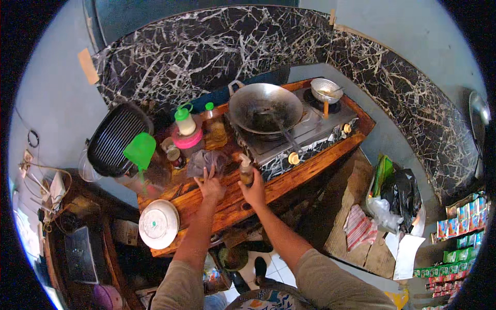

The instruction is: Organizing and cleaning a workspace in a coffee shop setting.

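My right hand [254, 190] is closed around a small bottle with a pale top [246, 170], held over the wooden counter [228, 209] just in front of the stove. My left hand [212, 186] touches a dark, crumpled plastic bag [208, 162] with its fingers spread; whether it grips the bag cannot be told. Behind the bag are a green-capped squeeze bottle [185, 121], a pink-rimmed container [188, 138], a bottle of yellowish oil [215, 133] and a small dark jar [175, 158]. A metal wok [265, 106] with a ladle in it rests on the two-burner gas stove [310, 133].
An upside-down white plate [159, 224] lies at the counter's left end. Beyond it are a green plastic dipper [141, 150] and a black rack [118, 139]. A perforated metal bowl [326, 90] sits on the far burner. A striped cloth [359, 228] and plastic bags [401, 199] lie at right.
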Tool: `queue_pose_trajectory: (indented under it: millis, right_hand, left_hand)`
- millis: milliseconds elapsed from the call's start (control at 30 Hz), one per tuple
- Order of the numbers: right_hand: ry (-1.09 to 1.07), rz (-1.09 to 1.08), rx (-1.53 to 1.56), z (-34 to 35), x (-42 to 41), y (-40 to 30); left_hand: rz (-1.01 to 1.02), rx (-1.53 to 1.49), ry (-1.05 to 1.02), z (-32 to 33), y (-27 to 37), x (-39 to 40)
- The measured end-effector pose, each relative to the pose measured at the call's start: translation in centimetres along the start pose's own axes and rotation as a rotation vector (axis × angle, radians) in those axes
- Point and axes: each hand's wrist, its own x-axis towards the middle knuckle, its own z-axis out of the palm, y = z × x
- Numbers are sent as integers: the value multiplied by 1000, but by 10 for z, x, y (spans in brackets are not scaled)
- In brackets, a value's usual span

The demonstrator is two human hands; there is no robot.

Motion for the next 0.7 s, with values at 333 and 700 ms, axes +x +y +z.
queue_pose_trajectory:
  millis: [333,700]
  right_hand:
    - [37,220,219,-24,-62,-20]
    - [-55,147,336,-116,-284,-90]
  left_hand:
    - [100,-513,438,-46,-22,-109]
    - [248,-925,395,-31,-33,-306]
